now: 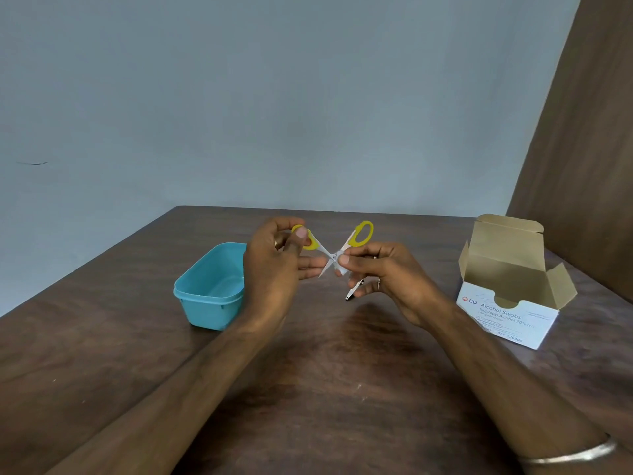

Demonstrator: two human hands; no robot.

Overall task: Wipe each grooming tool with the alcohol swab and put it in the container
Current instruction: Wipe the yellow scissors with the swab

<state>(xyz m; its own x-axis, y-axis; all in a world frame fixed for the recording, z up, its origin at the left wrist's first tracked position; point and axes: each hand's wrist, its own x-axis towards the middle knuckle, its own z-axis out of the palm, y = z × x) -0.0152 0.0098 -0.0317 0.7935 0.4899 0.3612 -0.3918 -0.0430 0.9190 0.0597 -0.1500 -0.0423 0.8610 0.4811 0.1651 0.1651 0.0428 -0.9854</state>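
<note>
1. Container: a blue plastic tub sits open at centre left of the frame on the wooden table; nothing shows inside it.
2. Left hand: its fingers are curled round one yellow handle loop of the scissors, with the thumb pressed on the loop.
3. Scissors, mid-frame and held above the table, are spread wide into an X. They look light and stiff, with slick metal blades and pointed tips, so the plastic loops are probably the safest place to hold them.
4. Right hand: thumb and forefinger pinch a small white swab against a blade just below the pivot, while the other fingers hang loosely curled. The swab seems thin and soft.
5. Nail clipper: a metal one lies on the table below the right hand, not yet put away.
6. Swab box: it stands open at right of the frame.
</note>
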